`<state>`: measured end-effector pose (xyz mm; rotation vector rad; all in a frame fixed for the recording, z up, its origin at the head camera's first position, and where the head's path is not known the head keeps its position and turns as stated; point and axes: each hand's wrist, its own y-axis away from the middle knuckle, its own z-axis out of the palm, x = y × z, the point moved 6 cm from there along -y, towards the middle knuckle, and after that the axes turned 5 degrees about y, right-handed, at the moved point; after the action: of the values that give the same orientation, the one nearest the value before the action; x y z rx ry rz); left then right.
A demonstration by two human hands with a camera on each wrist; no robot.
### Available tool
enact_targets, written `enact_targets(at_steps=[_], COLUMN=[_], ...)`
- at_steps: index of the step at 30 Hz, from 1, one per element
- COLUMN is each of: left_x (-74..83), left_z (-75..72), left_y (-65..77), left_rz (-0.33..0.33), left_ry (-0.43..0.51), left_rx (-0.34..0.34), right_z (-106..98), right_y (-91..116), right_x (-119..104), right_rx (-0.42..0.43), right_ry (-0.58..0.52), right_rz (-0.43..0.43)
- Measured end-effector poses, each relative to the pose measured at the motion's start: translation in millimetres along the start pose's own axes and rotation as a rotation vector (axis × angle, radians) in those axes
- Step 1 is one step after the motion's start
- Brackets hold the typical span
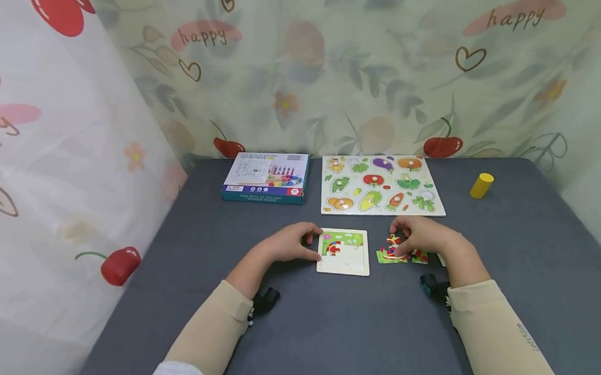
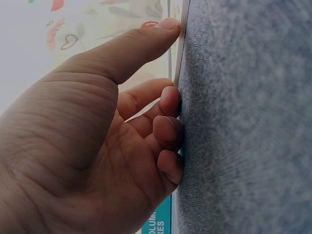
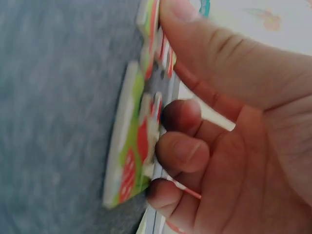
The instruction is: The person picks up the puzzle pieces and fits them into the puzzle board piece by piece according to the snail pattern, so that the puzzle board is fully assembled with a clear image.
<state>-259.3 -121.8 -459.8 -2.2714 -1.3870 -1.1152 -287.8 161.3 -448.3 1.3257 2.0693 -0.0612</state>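
A small square puzzle board (image 1: 344, 266) lies on the table, its upper part fitted with green and red pieces and its lower part bare. My left hand (image 1: 294, 243) holds the board's left edge with thumb and index finger; in the left wrist view the other fingers (image 2: 168, 131) are curled beside it. To the right lie several loose, colourful puzzle pieces (image 1: 393, 258). My right hand (image 1: 424, 236) is over them, thumb and index finger about one piece (image 3: 152, 39). Another piece (image 3: 126, 146) lies by the curled fingers; the right hand partly hides the pile.
Behind the board stand a flat boxed set (image 1: 265, 177) and a large vegetable puzzle board (image 1: 381, 185). A yellow cylinder (image 1: 482, 186) stands at the back right. A pale flat edge (image 1: 441, 260) shows under the right wrist. Patterned curtains border the dark table (image 1: 344, 335).
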Motion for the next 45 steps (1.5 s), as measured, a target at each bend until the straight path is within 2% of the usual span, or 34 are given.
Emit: enact_targets(at_steps=[11,18,25,29,33,40,45], left_x=[-0.1,-2.4,-1.5,-1.9,-1.9,0.5,0.4], left_z=[-2.7,1.0,0.5,-0.2,-0.3,-1.6,-1.4], left_y=[-1.3,-0.5,-0.6,-0.9,-0.6,0.0,-0.2], left_rz=[-0.006,-0.017,-0.012,-0.010,-0.007,-0.002,-0.001], left_ry=[-0.008,-0.016,-0.011,-0.003,0.007,0.003,-0.004], left_rx=[0.005,-0.002,-0.002,-0.005,-0.008,-0.003,-0.004], right_z=[-6,-6,-10,-15,-23,-44,-55], right_y=[4,7,12,13,16,26,37], right_x=[-13,-12,-20,-22,-23,-28,-41], right_rx=[0.066,0.043,0.022,0.040,0.095,0.267,0.351], right_ry=[0.079,0.051,0.019,0.022,0.003,-0.063,-0.095], right_rz=[0.028,0.046,0.005,-0.014,-0.013,0.001,0.003])
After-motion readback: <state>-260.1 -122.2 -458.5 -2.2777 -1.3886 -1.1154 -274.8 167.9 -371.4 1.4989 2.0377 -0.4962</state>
